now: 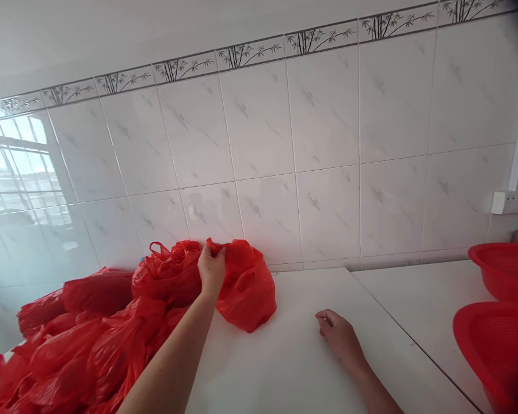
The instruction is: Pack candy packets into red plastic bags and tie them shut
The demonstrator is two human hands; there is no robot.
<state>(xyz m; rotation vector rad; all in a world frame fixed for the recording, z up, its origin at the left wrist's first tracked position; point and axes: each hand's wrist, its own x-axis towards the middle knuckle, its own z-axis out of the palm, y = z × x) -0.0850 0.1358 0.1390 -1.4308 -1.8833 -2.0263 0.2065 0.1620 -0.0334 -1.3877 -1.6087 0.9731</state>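
My left hand (211, 269) is stretched forward and pinches the top edge of a red plastic bag (248, 290) that stands against the tiled wall at the back of the white counter (293, 356). More red plastic bags (82, 339) lie heaped to the left of it. My right hand (339, 336) rests on the counter to the right, fingers curled loosely inward, with nothing visible in it.
Two red mesh baskets (498, 345) stand at the right edge of the counter. A white wall socket (511, 201) sits on the tiles above them. A seam (397, 328) runs diagonally between two counter slabs. The glossy tiled wall reflects a window on the left.
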